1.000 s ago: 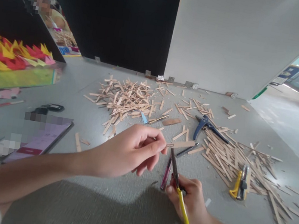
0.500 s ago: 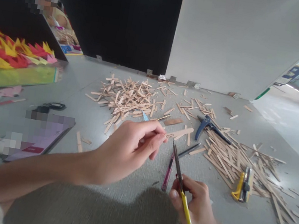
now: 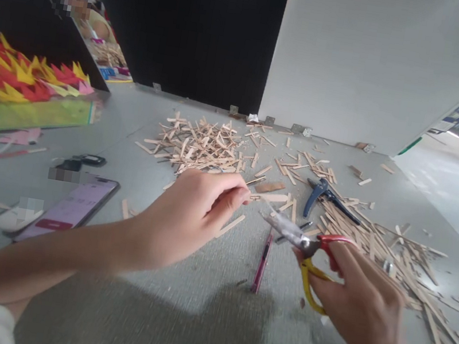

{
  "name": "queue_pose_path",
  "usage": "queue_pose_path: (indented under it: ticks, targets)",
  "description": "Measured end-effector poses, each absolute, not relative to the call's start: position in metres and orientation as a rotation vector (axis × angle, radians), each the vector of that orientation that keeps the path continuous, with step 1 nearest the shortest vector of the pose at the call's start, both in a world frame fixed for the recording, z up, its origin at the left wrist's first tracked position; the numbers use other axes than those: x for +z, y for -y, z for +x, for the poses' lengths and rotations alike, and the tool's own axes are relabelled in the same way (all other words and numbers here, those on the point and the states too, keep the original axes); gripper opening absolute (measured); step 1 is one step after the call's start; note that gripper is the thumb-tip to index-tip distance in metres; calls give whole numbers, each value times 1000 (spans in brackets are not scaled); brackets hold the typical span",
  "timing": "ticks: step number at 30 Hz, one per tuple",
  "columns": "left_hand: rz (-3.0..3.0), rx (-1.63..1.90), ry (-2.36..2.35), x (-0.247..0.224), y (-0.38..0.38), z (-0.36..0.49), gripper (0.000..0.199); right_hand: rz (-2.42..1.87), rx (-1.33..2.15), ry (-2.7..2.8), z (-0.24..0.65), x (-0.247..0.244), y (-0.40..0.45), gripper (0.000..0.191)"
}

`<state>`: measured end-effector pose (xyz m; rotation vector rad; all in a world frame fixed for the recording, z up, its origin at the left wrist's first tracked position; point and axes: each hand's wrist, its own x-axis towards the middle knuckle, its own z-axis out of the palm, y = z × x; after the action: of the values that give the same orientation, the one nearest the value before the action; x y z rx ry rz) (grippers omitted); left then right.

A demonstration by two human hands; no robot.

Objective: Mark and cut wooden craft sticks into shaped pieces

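Note:
Between the thumb and fingers of my left hand (image 3: 199, 214) is a flat wooden craft stick (image 3: 273, 197), its free end pointing right. My right hand (image 3: 366, 298) is closed around the red and yellow handles of a pair of scissors (image 3: 311, 248). The blades are blurred and point left, just below and right of the stick. Beneath them on the floor lie a purple craft knife (image 3: 261, 264) and a dark pen-like tool (image 3: 303, 227), partly covered by the blades. A heap of cut sticks (image 3: 203, 144) spreads beyond my left hand.
Blue-handled cutters (image 3: 316, 197) rest near a pile of long sticks (image 3: 417, 277) on the right. At left are a phone (image 3: 76, 206), a white mouse (image 3: 17, 218), keys (image 3: 78, 162) and folded red and yellow paper (image 3: 23, 72). Black and white panels (image 3: 360, 59) stand behind; a person (image 3: 91, 22) is beyond.
The scissors have turned from pointing up with the yellow handle down to lying sideways, blades toward the stick. My right hand has moved right and up. My left hand shifted slightly left.

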<state>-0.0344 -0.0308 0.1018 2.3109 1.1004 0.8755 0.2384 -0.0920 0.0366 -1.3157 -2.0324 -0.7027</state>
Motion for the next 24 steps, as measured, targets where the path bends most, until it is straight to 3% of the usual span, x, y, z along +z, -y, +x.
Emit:
queue_pose_path:
  ticks: [6,12,15,20,24]
  targets:
    - [2292,832,-1131,106,33,-33,37,-1362,-1013,2124,252,53,103,24]
    - [2322,805,-1131,104,34,-34,37,-1292,-1018,2119,251,57,107,23]
    - [2378,867,-1215,102,32,-36,33,-1378,-859,2174,251,54,102,18]
    - [2360,921,-1234,102,28,-35,29,-1805,-301,2319,272,28,77,6]
    - [2169,715,-1088,104,25,-35,32,-1968,-184,2295,299,14,52,17]
